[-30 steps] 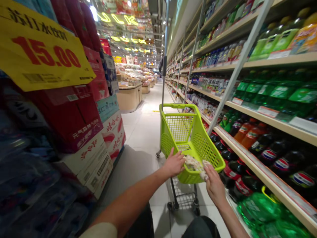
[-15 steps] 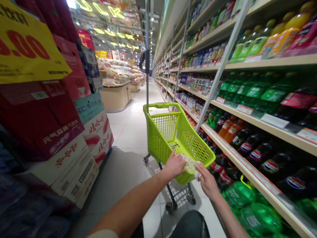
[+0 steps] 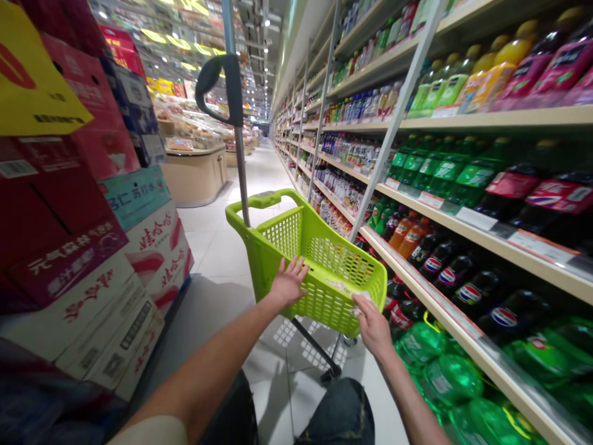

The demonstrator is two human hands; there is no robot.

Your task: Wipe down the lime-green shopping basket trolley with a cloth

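Observation:
A lime-green shopping basket on wheels stands in the aisle in front of me, its grey pull handle raised. My left hand rests against the basket's near wall with its fingers spread and holds nothing. My right hand is at the basket's near right corner, its fingers pinched on a pale crumpled cloth that lies over the rim. More of that pale stuff lies inside the basket. My knees show at the bottom edge.
Shelves of soft-drink bottles run along the right, with green bottles at floor level close to my right arm. Stacked red and white cartons line the left. The tiled aisle floor runs ahead past a beige display counter.
My left hand let go of the pale cloth and spread open on the basket's wall. The basket has swung left and nearer, and my right hand still pinches the cloth at the rim.

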